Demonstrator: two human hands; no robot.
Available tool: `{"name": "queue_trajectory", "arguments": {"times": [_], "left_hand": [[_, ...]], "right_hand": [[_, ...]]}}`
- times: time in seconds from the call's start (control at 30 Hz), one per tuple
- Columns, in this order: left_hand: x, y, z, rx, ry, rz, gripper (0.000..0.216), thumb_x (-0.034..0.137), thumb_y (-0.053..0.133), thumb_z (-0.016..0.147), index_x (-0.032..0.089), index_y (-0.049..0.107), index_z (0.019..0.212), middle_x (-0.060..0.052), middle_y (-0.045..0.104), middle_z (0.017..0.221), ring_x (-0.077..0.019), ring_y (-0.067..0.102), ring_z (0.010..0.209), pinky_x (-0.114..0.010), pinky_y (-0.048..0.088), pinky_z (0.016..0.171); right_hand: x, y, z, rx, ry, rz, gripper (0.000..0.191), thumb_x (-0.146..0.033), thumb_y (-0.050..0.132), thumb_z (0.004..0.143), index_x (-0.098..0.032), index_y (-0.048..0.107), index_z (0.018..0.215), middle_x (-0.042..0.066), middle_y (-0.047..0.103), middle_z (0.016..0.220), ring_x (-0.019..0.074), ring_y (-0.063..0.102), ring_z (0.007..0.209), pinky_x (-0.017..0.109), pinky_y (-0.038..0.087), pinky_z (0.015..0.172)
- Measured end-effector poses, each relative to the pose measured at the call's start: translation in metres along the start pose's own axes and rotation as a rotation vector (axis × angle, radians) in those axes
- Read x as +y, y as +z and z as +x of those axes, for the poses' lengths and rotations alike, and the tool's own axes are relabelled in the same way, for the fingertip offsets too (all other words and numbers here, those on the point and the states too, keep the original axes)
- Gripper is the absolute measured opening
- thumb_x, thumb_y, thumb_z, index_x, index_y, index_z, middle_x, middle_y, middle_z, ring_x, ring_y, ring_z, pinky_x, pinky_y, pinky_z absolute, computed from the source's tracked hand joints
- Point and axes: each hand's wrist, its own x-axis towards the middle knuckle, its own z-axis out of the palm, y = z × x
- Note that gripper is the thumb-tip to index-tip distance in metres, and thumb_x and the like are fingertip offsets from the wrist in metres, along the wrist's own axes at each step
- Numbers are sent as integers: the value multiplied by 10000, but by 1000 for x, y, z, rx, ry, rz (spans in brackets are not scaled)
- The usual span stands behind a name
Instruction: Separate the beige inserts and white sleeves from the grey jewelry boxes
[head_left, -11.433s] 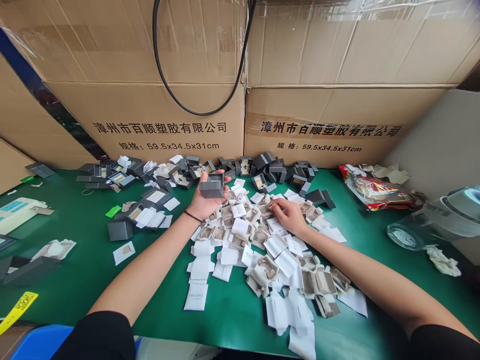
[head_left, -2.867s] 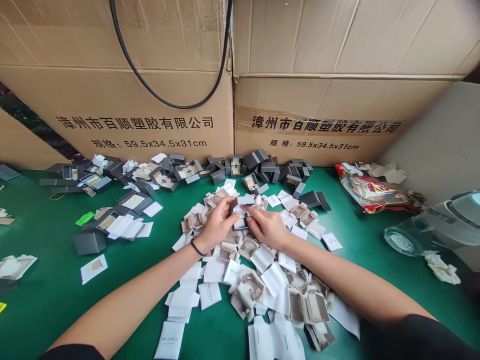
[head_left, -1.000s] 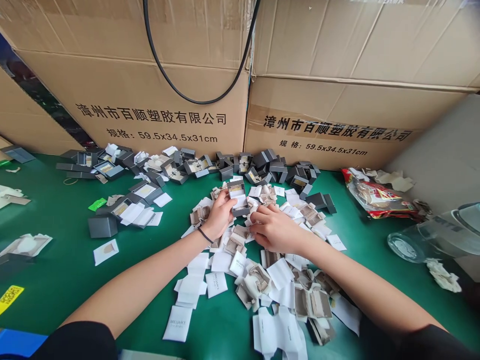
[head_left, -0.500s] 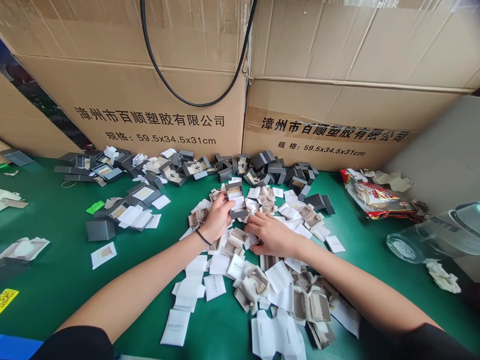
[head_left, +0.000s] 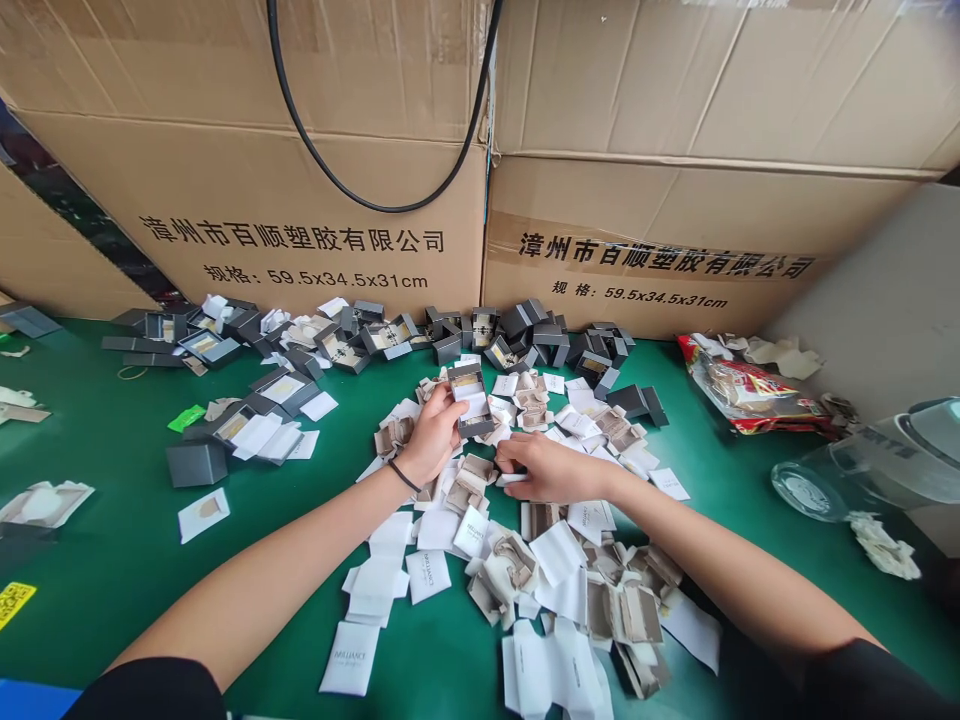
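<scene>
Fingers of my left hand are wrapped round a small dark grey box, which stands open with a white piece inside. Close by on the right, my right hand is closed, thumb and fingers pinching a white card that is mostly covered. Both hands are over a loose heap of white printed cards and folded grey-brown cardboard inserts. The palm side of my right hand is hidden.
Several dark grey boxes line the back of the green table, before large cardboard cartons. More open boxes lie to the left. At right are a red food packet and a clear bottle. A black cable hangs above.
My right hand has curled its fingers closed on a white card, where before they were spread over the heap. The left hand holds the box almost in the same place.
</scene>
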Motion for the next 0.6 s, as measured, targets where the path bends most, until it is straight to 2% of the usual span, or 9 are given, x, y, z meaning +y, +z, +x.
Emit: {"name": "queue_trajectory", "arguments": {"times": [0.07,0.13,0.2,0.33,0.43,0.5,0.6], "left_hand": [[0,1,0,7,-1,-10,387,230,614,714,205,512,1086,-39,624,1043,-195,586,971,-300,476,794],[0,1,-1,6,2,-5,381,219,607,715,201,506,1083,-39,625,1036,-191,586,961,-288,474,778],[0,1,-1,-4,5,20,391,218,603,718,204,499,1094,-36,626,1030,-184,590,932,-275,471,745],[0,-1,-2,-26,-4,82,441,227,603,720,217,479,1143,-33,627,1023,-169,596,852,-259,461,686],[0,-2,-4,-46,-15,134,461,230,603,728,222,475,1171,-37,627,1021,-172,592,834,-268,464,687],[-1,-2,-5,-72,-12,147,460,250,594,750,232,473,1193,-39,618,1046,-179,585,872,-277,467,718],[-1,-1,-5,-138,6,92,467,293,572,793,254,449,1242,-36,582,1135,-188,562,971,-286,469,784]], "right_hand": [[0,-9,-3,0,-16,205,120,-241,600,765,-184,530,844,-8,540,787,113,463,685,246,374,648],[2,-15,-3,108,-39,460,186,-300,634,757,-190,572,894,2,573,833,122,502,733,254,395,678],[10,-15,1,289,-16,737,223,-350,657,744,-200,596,897,-1,583,813,121,520,721,258,408,666],[37,1,13,660,137,1160,240,-365,713,685,-204,594,817,-46,528,687,62,435,551,196,353,500],[53,13,19,795,180,1283,258,-345,748,638,-208,602,801,-57,519,678,43,401,517,165,329,441],[56,18,20,835,176,1284,268,-343,750,631,-214,614,823,-50,555,707,46,437,530,167,386,462],[56,22,20,869,184,1258,308,-347,744,633,-219,629,888,-22,622,802,81,545,628,214,498,582]]}}
